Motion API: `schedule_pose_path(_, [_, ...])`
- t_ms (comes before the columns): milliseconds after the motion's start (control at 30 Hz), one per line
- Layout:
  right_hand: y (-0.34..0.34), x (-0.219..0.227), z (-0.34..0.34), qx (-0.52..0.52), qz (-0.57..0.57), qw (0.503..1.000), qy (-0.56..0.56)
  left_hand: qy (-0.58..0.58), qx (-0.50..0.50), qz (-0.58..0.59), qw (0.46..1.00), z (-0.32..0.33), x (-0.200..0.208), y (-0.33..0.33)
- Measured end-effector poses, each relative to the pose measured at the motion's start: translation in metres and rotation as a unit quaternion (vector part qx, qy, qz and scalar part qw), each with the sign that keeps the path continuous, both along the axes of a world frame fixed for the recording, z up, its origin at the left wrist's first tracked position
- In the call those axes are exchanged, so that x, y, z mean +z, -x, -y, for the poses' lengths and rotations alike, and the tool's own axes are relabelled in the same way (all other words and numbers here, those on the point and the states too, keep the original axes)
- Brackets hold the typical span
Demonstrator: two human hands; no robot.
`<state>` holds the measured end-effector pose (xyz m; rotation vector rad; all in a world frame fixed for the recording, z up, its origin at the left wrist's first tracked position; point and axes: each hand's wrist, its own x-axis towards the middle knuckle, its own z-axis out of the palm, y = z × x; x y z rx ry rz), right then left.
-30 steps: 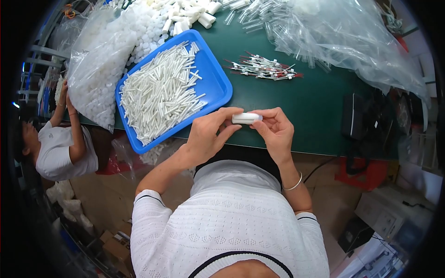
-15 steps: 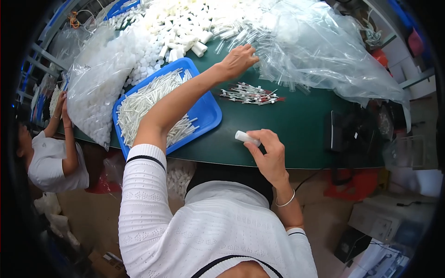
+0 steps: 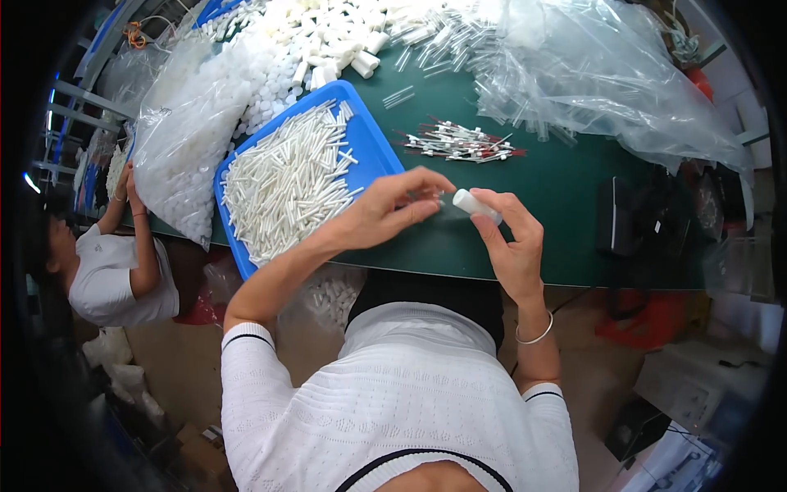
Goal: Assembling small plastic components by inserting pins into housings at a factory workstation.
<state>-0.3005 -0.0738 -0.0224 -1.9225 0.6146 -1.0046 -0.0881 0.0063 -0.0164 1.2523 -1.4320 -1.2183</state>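
Observation:
My right hand (image 3: 515, 238) pinches a short white cylinder (image 3: 469, 202), a plug or cap by its look, between thumb and fingers above the table's near edge. Close to its left end are the fingertips of my left hand (image 3: 393, 209), curled together on something see-through and blurred that I cannot make out. Below and behind that hand sits a blue tray (image 3: 373, 139) full of thin white sticks (image 3: 283, 176). A small heap of thin white and red pieces (image 3: 463, 141) lies just beyond my hands. Clear tubes (image 3: 443, 41) are piled farther back, a few of them (image 3: 399, 97) apart from the pile.
White cylinders (image 3: 336, 41) form a big heap at the back. A clear bag of small white pieces (image 3: 184, 148) stands left of the tray. Plastic sheeting (image 3: 598, 66) covers the back right, near a black device (image 3: 615, 217). Another person (image 3: 123, 262) works at far left.
My left hand has come back from the clear tubes to beside the white cylinder. My right hand has moved slightly up and right, still holding it. The whole view has shifted a little.

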Motion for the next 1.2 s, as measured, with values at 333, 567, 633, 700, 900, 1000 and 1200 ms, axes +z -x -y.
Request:
schedule_pose_path(333, [-0.003, -0.010, -0.020, 0.115, -0.099, 0.964, 0.220, 0.050, 0.050, 0.202, 0.977, -0.049, -0.007, 0.023])
schedule_pose_path(567, [0.017, -0.005, -0.021, 0.160, -0.077, 0.972, -0.153, -0.082, 0.017, 0.083, 0.993, -0.059, 0.006, 0.024])
schedule_pose_path(633, [0.006, -0.013, -0.033, 0.191, -0.056, 0.958, -0.207, -0.077, 0.010, 0.052, 0.996, -0.058, -0.004, 0.028])
schedule_pose_path(700, [0.005, -0.016, -0.034, 0.187, -0.041, 0.955, -0.228, -0.102, 0.015, 0.023, 0.994, -0.060, -0.014, 0.029])
schedule_pose_path(900, [0.005, -0.016, -0.024, 0.246, -0.046, 0.870, -0.425, 0.080, 0.080, 0.209, 0.971, -0.065, -0.018, 0.043])
schedule_pose_path(1000, [0.004, -0.020, -0.030, 0.241, -0.053, 0.879, -0.409, 0.102, 0.095, 0.243, 0.960, -0.071, -0.025, 0.048])
schedule_pose_path(1200, [0.012, -0.033, -0.046, 0.183, 0.039, 0.938, -0.292, 0.030, 0.108, 0.178, 0.978, -0.074, -0.013, 0.049])
